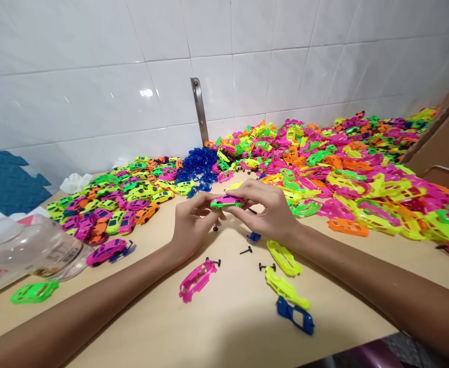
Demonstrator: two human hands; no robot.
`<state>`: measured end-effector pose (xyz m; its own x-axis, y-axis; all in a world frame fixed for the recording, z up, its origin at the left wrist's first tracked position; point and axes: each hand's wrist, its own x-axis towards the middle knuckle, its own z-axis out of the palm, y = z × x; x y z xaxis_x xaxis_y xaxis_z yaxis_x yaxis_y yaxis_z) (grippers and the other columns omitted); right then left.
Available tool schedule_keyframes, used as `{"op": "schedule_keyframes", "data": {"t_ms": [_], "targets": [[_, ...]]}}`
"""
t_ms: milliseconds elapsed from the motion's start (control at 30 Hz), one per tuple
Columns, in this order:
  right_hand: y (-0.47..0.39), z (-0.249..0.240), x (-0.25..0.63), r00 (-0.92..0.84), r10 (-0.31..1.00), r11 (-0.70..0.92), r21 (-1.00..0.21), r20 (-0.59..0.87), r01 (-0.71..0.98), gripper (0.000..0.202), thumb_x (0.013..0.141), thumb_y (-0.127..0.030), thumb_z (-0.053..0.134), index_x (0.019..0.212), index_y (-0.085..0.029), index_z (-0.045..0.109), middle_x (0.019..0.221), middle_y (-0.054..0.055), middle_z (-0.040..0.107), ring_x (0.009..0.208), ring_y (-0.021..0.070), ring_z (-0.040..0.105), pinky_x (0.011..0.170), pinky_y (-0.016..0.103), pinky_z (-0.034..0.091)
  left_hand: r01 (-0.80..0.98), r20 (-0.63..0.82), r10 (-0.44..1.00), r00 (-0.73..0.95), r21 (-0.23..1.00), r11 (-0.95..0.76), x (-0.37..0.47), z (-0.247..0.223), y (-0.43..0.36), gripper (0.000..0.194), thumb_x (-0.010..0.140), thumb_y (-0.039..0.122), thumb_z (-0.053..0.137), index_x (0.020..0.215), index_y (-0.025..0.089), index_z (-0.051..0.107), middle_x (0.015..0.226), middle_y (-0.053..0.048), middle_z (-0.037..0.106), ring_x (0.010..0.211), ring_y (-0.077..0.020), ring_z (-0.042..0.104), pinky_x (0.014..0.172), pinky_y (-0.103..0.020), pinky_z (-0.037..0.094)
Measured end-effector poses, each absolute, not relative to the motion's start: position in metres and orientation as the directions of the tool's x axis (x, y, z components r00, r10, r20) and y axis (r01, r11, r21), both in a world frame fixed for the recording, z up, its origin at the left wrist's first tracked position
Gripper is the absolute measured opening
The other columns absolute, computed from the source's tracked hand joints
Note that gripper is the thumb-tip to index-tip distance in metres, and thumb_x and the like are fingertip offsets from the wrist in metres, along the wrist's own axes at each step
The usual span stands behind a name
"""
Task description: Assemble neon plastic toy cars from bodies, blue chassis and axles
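Between both hands, above the middle of the table, is a small toy car [226, 202] with a pink and a green part. My left hand [194, 221] pinches its left end with thumb and fingers. My right hand [267, 209] grips the other end, partly hiding it. Below the hands lie a pink car shell [197, 280], a yellow car shell [284, 257] and another yellow shell [286, 290]. A blue plastic piece [295, 316] lies near the front edge. Black wheel axles [267, 267] are scattered about, and a small blue piece [254, 237] sits by my right wrist.
At the back left are many assembled toy cars [115, 222], beside a heap of blue pieces [197, 168]. Loose coloured car shells [347, 174] fill the back right, near a cardboard box [442, 138]. A clear plastic bottle [44, 248] lies at left, near a green shell [34, 292].
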<state>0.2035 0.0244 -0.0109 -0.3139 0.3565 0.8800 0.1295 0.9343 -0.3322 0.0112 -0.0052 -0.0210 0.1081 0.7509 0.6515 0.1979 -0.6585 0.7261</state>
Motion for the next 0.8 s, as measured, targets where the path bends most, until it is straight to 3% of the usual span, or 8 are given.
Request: {"op": "schedule_keyframes", "data": {"t_ms": [133, 233, 333, 633, 800], "targets": [[0.024, -0.011, 0.205, -0.349, 0.342, 0.940, -0.313, 0.873, 0.137, 0.040, 0.089, -0.016, 0.071, 0.129, -0.018, 0.065, 0.102, 0.009, 0.071, 0.081, 0.0157, 0.067, 0.068, 0.028, 0.062, 0.178, 0.622, 0.778, 0.090, 0.759, -0.627, 0.013, -0.018, -0.006, 0.009, 0.087, 0.022, 0.073, 0.094, 0.016, 0.073, 0.074, -0.001, 0.070, 0.062, -0.0149, 0.070, 0.052, -0.023, 0.058], [0.025, -0.010, 0.207, -0.372, 0.313, 0.949, -0.271, 0.874, 0.161, 0.032, 0.089, -0.014, 0.069, 0.121, -0.017, 0.068, 0.103, 0.010, 0.071, 0.087, 0.0179, 0.068, 0.070, 0.029, 0.062, 0.133, 0.612, 0.787, 0.080, 0.776, -0.617, 0.013, -0.017, -0.006, 0.011, 0.086, 0.024, 0.075, 0.093, 0.016, 0.075, 0.074, -0.002, 0.070, 0.062, -0.0157, 0.071, 0.051, -0.023, 0.058], [0.027, -0.010, 0.207, -0.365, 0.309, 0.951, -0.271, 0.878, 0.151, 0.027, 0.089, -0.013, 0.068, 0.116, -0.016, 0.070, 0.098, 0.009, 0.070, 0.081, 0.0160, 0.066, 0.066, 0.027, 0.060, 0.125, 0.598, 0.796, 0.089, 0.786, -0.605, 0.013, -0.017, -0.005, 0.013, 0.085, 0.024, 0.076, 0.095, 0.016, 0.077, 0.072, -0.002, 0.070, 0.062, -0.0162, 0.071, 0.050, -0.022, 0.056], [0.030, -0.011, 0.205, -0.307, 0.395, 0.918, -0.368, 0.866, 0.146, 0.018, 0.086, -0.014, 0.072, 0.104, -0.017, 0.074, 0.088, 0.005, 0.070, 0.073, 0.0133, 0.064, 0.060, 0.024, 0.056, 0.149, 0.580, 0.804, 0.129, 0.790, -0.594, 0.016, -0.014, -0.003, 0.017, 0.086, 0.026, 0.076, 0.099, 0.016, 0.077, 0.083, -0.005, 0.076, 0.071, -0.0202, 0.075, 0.054, -0.026, 0.061], [0.035, -0.010, 0.210, -0.331, 0.471, 0.881, -0.452, 0.818, 0.138, 0.021, 0.087, -0.018, 0.073, 0.108, -0.017, 0.074, 0.096, 0.007, 0.070, 0.073, 0.0131, 0.066, 0.061, 0.024, 0.058, 0.166, 0.578, 0.804, 0.142, 0.787, -0.595, 0.017, -0.013, -0.004, 0.019, 0.089, 0.030, 0.073, 0.101, 0.016, 0.076, 0.087, -0.007, 0.077, 0.076, -0.0206, 0.076, 0.060, -0.028, 0.064]]}}
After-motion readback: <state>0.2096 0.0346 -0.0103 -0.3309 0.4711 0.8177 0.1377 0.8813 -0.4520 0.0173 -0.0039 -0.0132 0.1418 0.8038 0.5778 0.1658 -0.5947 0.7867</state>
